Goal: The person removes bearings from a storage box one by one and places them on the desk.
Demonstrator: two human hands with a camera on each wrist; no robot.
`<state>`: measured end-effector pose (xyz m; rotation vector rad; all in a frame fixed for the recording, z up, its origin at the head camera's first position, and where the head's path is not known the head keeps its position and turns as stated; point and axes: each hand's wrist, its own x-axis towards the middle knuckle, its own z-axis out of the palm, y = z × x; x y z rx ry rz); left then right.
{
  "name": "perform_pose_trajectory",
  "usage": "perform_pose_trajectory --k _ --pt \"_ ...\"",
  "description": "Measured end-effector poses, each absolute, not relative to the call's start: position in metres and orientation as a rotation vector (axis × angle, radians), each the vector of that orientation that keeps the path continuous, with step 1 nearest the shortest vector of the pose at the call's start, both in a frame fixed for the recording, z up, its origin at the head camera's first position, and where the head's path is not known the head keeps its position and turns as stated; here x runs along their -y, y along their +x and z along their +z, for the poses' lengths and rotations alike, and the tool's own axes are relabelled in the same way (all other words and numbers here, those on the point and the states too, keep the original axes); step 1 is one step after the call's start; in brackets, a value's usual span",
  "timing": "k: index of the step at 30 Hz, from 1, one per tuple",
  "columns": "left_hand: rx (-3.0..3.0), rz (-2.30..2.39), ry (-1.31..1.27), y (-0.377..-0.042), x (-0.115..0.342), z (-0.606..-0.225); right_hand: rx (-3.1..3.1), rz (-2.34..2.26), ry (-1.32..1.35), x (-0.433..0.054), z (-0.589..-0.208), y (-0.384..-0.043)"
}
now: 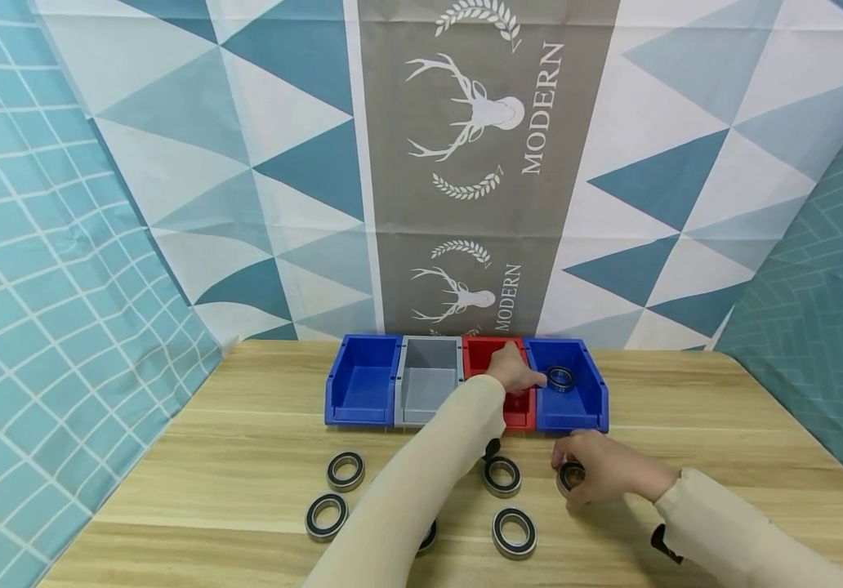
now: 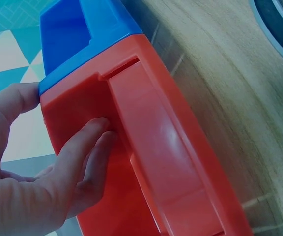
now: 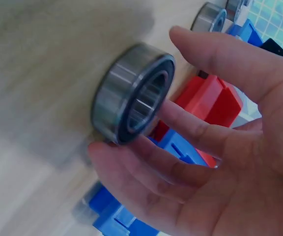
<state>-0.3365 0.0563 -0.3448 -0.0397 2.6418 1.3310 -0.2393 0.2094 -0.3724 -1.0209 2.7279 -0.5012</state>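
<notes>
My left hand (image 1: 513,369) reaches into the red bin (image 2: 166,132), its fingers slightly bent inside. The thumb lies by the wall shared with the right blue bin (image 1: 572,412). No held object shows in the left wrist view. On the table, my right hand (image 1: 605,467) curves around a ball bearing (image 3: 131,93), a steel ring with a dark seal. In the right wrist view the thumb stands apart from the bearing, while the fingertips are close beside its lower edge. Another bearing (image 1: 560,378) rests in the right blue bin.
To the left stand a grey bin (image 1: 430,392) and another blue bin (image 1: 365,388). More bearings lie on the wooden table (image 1: 230,490), including one (image 1: 502,476) and another (image 1: 514,532) between the arms. The left sleeve partly covers one bearing (image 1: 429,537). A patterned cloth hangs behind.
</notes>
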Motion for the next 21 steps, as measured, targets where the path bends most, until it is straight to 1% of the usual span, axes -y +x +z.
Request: perform_pose_trajectory --k 6,11,21 --pt "-2.667 1.292 -0.027 -0.336 -0.057 -0.343 -2.714 -0.424 -1.016 -0.212 -0.360 -0.240" --pt "-2.686 1.282 -0.035 -0.335 -0.056 -0.340 -2.745 -0.356 -0.912 -0.210 -0.344 -0.245" --pt "-2.656 1.290 -0.021 -0.339 -0.056 -0.346 -2.816 -0.321 -0.939 -0.209 -0.326 -0.270"
